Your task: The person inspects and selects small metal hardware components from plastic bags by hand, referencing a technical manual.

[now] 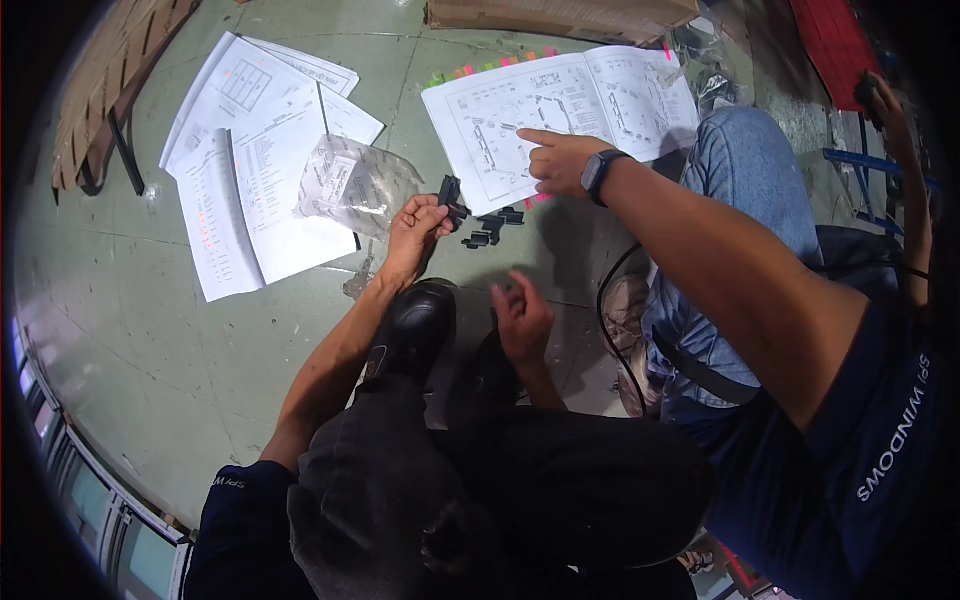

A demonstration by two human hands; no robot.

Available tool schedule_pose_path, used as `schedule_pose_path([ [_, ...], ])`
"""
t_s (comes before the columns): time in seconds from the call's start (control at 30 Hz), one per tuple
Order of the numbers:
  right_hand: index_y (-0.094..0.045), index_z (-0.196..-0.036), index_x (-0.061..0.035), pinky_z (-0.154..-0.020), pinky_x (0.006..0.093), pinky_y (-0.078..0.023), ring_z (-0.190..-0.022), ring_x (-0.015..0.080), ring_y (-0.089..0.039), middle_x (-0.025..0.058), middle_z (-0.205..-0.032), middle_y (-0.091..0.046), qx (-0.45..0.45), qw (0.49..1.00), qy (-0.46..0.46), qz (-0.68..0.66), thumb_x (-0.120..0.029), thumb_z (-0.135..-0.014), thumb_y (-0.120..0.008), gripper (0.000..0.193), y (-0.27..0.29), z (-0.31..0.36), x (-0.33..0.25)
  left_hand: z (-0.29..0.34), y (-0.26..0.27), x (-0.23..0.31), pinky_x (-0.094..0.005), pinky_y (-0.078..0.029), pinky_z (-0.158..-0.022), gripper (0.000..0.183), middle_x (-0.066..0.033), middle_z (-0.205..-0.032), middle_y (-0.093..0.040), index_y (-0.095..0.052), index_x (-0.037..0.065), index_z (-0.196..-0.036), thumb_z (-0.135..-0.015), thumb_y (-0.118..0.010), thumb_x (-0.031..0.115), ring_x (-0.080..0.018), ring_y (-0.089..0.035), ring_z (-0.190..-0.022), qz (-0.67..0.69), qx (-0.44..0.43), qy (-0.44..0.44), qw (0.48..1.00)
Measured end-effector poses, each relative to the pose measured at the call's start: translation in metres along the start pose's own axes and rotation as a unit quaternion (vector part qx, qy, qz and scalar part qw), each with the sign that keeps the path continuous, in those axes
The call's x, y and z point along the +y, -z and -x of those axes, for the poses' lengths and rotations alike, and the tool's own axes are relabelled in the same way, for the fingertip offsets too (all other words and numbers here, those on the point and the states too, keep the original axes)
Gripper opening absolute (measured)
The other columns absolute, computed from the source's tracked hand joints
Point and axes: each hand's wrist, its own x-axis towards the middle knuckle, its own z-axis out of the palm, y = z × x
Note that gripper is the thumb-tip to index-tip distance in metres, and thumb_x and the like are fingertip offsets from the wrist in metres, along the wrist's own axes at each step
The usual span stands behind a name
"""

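Observation:
My left hand (416,232) pinches a small black plastic part (450,190) between thumb and fingers, above the floor. Just right of it, several similar loose black parts (485,236) lie on the floor by the lower edge of an open booklet (510,105) of line drawings. My right hand (525,315) is over my shoes, nearer to me than those parts. Its fingers are apart and slightly blurred, with nothing visible in them. A clear plastic bag (362,185) with a white label lies left of my left hand, partly over printed sheets (285,215).
A co-worker's hand (565,163) with a watch points at the booklet from the right; that person's jeans-clad knee (755,170) is beside it. Cardboard (560,12) lies at the far edge, and a slatted brown piece (115,85) at far left. A black cable (603,300) curves near the co-worker's shoe.

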Motion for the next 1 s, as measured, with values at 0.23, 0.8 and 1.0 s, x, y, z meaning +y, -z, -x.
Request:
schedule_pose_path([
  [0.23,-0.064,-0.1,-0.0049,-0.069,0.0359,-0.049,-0.072,0.0217,-0.061,0.0068,-0.084,-0.064,-0.044,0.957,0.222,0.182,-0.016,-0.081,-0.069,0.022,0.002,0.018,0.024,-0.001,0.002,0.0,-0.0233,-0.05,-0.065,0.013,-0.0055,-0.086,-0.066,-0.055,0.005,-0.102,-0.09,-0.06,0.004,-0.0119,-0.062,-0.071,0.016,-0.015,-0.004,1.0],
  [0.8,-0.064,-0.108,-0.002,-0.048,0.028,-0.04,-0.051,0.0111,-0.047,0.0075,-0.063,-0.056,-0.075,0.982,0.173,0.003,-0.008,-0.083,-0.069,0.026,-0.021,-0.068,-0.008,-0.002,-0.001,-0.002,-0.024,-0.051,-0.065,0.013,-0.0097,-0.091,-0.067,-0.052,0.006,-0.104,-0.092,-0.057,0.003,-0.0141,-0.063,-0.07,0.025,-0.031,-0.011,0.999],
  [1.0,-0.063,-0.108,-0.0007,-0.059,0.0232,-0.048,-0.063,0.0088,-0.06,0.0071,-0.074,-0.065,-0.021,0.993,0.086,-0.083,-0.005,-0.086,-0.064,0.023,-0.004,-0.046,-0.017,0.0,0.001,0.0,-0.0248,-0.051,-0.066,0.013,-0.0086,-0.09,-0.066,-0.053,0.006,-0.103,-0.092,-0.056,0.003,-0.014,-0.063,-0.07,0.024,-0.021,-0.002,1.0],
])
